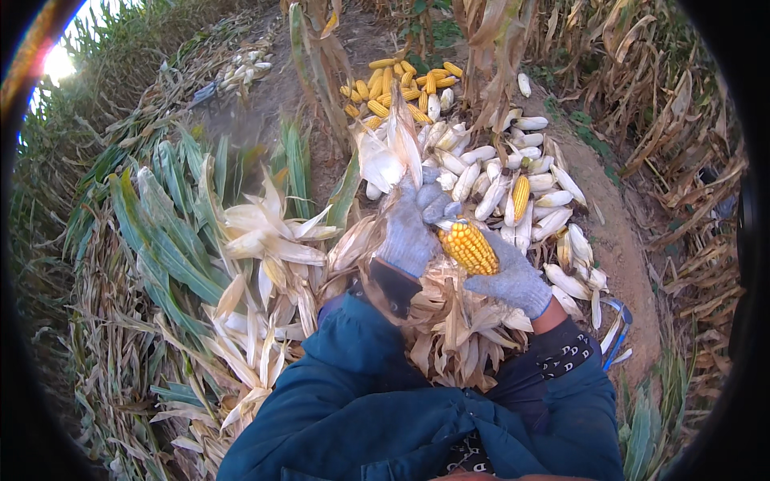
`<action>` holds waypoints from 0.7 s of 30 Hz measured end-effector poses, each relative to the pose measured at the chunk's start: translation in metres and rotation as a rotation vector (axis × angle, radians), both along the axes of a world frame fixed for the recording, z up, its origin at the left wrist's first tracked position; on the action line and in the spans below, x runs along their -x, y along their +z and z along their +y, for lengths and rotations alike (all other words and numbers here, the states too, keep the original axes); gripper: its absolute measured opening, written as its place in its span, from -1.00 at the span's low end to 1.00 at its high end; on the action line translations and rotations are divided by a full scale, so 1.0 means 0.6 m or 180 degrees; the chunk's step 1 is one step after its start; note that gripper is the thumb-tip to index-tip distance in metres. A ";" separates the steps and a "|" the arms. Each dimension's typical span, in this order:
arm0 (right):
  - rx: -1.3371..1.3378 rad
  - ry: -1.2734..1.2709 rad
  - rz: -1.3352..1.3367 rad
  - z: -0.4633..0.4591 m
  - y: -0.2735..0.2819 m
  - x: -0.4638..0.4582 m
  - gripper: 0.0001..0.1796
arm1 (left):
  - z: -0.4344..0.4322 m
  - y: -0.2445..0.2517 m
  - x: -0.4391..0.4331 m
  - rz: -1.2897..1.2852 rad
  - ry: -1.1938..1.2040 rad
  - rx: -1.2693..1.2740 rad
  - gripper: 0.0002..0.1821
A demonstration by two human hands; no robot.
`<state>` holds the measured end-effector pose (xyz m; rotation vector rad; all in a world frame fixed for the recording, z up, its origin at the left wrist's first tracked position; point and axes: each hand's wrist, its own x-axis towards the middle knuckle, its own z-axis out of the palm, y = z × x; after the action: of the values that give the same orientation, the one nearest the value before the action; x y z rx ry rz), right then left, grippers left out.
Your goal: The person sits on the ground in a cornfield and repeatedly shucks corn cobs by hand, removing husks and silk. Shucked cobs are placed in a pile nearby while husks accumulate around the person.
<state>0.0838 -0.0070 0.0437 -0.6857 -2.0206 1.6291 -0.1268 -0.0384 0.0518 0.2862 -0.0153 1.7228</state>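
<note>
Both my hands wear grey knit gloves. My right hand [514,279] grips a bare yellow corn cob [470,248], palm along its lower right side. At the cob's upper end, the fingers of my left hand [415,225] are closed around the stripped husk [391,150], whose pale leaves flare upward beyond the fist. Where the husk joins the cob is partly hidden by those fingers. Beneath both hands, loose dry husks [454,324] lie heaped between my legs.
Husk-covered ears [493,192] are piled ahead and to the right, with one bare cob [521,197] on top. Farther off lies a heap of yellow cobs [385,87]. A blue-handled tool [619,337] rests at right. Standing dry stalks [499,54] rise ahead; peeled husks [271,240] cover the left.
</note>
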 end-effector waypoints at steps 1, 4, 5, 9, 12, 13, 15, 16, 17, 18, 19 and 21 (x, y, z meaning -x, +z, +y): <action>0.0309 0.0009 0.0208 -0.007 -0.006 0.006 -0.16 | -0.001 0.002 -0.002 -0.0061 0.0055 -0.0052 -0.57; 0.1228 -0.0016 0.0612 -0.038 -0.008 0.029 -0.14 | 0.000 0.008 -0.006 0.0090 0.0622 0.0385 -0.57; 0.1533 -0.0034 0.0709 -0.045 -0.009 0.034 -0.13 | -0.001 0.012 -0.008 0.0102 0.0766 0.0528 -0.57; 0.2438 0.0098 0.1068 -0.065 -0.020 0.042 -0.06 | -0.006 0.020 -0.012 0.0046 0.0989 0.0639 -0.55; 0.2365 0.0138 0.1072 -0.070 -0.014 0.045 -0.05 | -0.009 0.021 -0.009 0.0081 0.0928 0.0462 -0.55; 0.2300 0.0109 0.1040 -0.070 -0.008 0.046 -0.05 | -0.009 0.021 -0.007 0.0116 0.0905 0.0413 -0.55; 0.1194 -0.0007 0.0665 -0.050 -0.003 0.045 -0.08 | -0.004 0.023 0.005 0.0304 0.0789 0.0146 -0.55; 0.0640 -0.0057 0.0460 -0.036 0.001 0.043 -0.10 | -0.002 0.022 0.011 0.0385 0.0739 0.0011 -0.54; -0.0076 -0.0170 -0.0097 -0.026 0.012 0.038 -0.13 | -0.003 0.022 0.014 0.0560 0.0661 0.0065 -0.54; -0.0793 -0.0263 -0.0646 -0.017 0.033 0.031 -0.16 | -0.006 0.025 0.018 0.0741 0.0601 0.0120 -0.54; -0.1513 -0.0367 -0.1188 -0.009 0.045 0.023 -0.18 | -0.007 0.027 0.019 0.0928 0.0528 0.0171 -0.54; -0.2079 -0.0425 -0.1651 0.003 0.052 0.014 -0.23 | -0.009 0.022 0.005 0.1315 0.0539 0.0356 -0.56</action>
<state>0.0751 -0.0050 0.0751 -1.0156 -2.5925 0.6631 -0.1296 -0.0439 0.0653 0.5681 0.4164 1.7946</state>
